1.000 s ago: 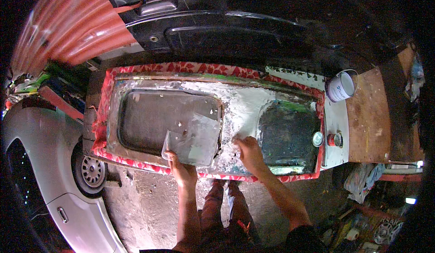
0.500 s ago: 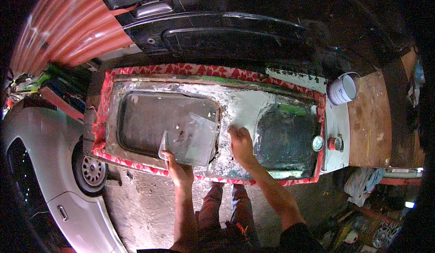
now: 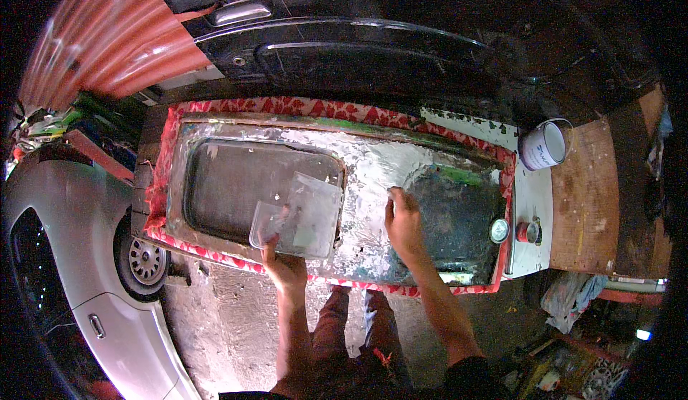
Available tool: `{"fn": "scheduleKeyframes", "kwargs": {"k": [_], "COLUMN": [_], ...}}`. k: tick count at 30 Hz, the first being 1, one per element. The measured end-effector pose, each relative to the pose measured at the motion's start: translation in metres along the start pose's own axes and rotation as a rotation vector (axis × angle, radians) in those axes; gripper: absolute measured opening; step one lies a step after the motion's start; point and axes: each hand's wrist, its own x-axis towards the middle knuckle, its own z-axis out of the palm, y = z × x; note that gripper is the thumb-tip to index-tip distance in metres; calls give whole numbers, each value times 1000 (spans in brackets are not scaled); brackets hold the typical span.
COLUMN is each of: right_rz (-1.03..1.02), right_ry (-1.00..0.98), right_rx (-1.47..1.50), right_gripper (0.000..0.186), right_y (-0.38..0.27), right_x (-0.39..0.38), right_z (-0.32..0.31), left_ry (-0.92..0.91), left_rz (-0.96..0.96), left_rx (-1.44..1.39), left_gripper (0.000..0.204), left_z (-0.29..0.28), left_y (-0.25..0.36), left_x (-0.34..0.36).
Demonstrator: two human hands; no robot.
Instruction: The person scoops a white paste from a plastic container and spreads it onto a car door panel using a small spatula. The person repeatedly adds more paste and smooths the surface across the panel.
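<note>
My left hand [image 3: 285, 267] grips a translucent plastic piece with rounded corners [image 3: 266, 222], its thumb on the near side. Directly behind that piece is a larger clear plastic sheet or lid [image 3: 314, 210]; whether the two are joined, I cannot tell. My right hand [image 3: 405, 224] is closed, its fingertips at the smeared white paste [image 3: 373, 174] on a worn panel [image 3: 244, 129]. What its fingers hold is hidden. This panel has a rounded recess [image 3: 236, 192] on the left and a dark area [image 3: 459, 217] on the right.
Red-and-white patterned cloth [image 3: 272, 105] borders the panel. To the right stand a paint can [image 3: 542, 146], a small red tin [image 3: 529, 232] and a round lid [image 3: 499, 231]. A dark vehicle body [image 3: 373, 56] lies beyond; a silver car [image 3: 93, 257] is at left.
My right hand has moved right and slightly away from me across the white paste. The plastic piece in my left hand has turned, showing more of its broad face.
</note>
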Motion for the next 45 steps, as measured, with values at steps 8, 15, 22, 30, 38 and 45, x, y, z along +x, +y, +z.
{"fn": "scheduleKeyframes", "kwargs": {"k": [8, 15, 22, 30, 38, 45], "right_rz": [-333, 32, 370, 291, 273, 284], "right_ry": [-265, -73, -92, -55, -53, -2], "right_rx": [-176, 383, 698, 763, 757, 712], "right_gripper": [33, 18, 19, 15, 16, 18], "right_y": [3, -34, -96, -107, -113, -111], "right_x": [-64, -46, -30, -39, -41, -46], "right_z": [28, -36, -78, -72, -69, -55], "left_ry": [171, 147, -71, -199, -248, -216], "left_rz": [47, -12, -231, -332, -309, -269], "left_rx": [54, 58, -32, -107, -33, 125], "left_gripper": [37, 50, 53, 58, 66, 54], "left_z": [-23, 15, 52, 73, 79, 77], "left_y": [-12, -5, -3, 1, 4, -3], "left_x": [-5, -11, -25, -31, -32, -37]}}
